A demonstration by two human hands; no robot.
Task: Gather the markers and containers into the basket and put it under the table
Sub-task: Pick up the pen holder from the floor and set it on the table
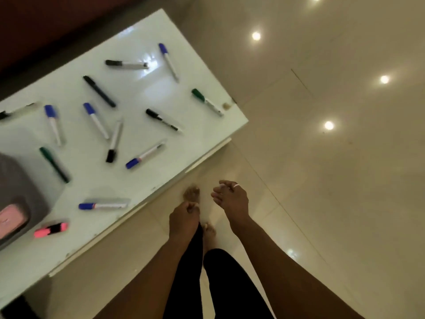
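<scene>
Several markers lie scattered on a white glass table (188, 125): blue-capped ones (169, 62), (146, 156), (103, 206), black ones (99, 90), (162, 119), green ones (207, 102), (54, 164), and a pink highlighter (51, 229) near the front edge. A grey basket (25, 194) stands at the table's left edge, something pink inside it. My left hand (184, 218) hangs beside the table's front edge, fingers curled with nothing in them. My right hand (231, 199), a ring on one finger, is open over the floor, empty.
Glossy beige floor tiles (322, 180) spread to the right, reflecting ceiling lights. My bare feet and black trouser legs (195, 272) stand close to the table's front edge. A dark reddish surface (46, 24) runs behind the table.
</scene>
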